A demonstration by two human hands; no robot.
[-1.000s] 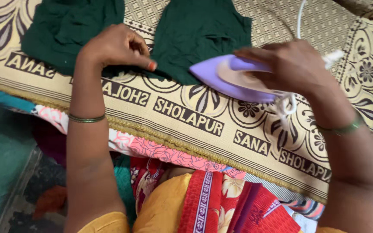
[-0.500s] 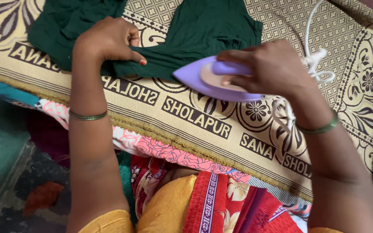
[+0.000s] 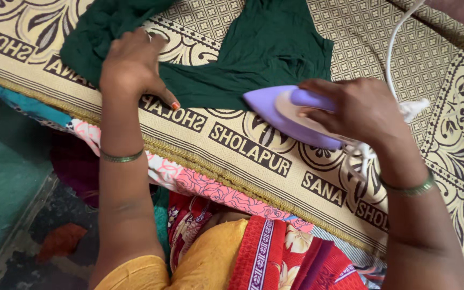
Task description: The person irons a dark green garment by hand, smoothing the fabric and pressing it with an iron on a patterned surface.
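A green garment (image 3: 264,51) is spread on a patterned blanket (image 3: 232,145), with its left part bunched and creased. It is pinned flat by the left hand (image 3: 132,67), whose fingers are pressed down on the cloth rather than closed round it. A lilac iron (image 3: 288,115) is gripped by the right hand (image 3: 358,110), fingers wrapped round the handle, its tip at the garment's lower edge. Judging by the creases, most of the cloth is not yet pressed; the bunched left part is untouched.
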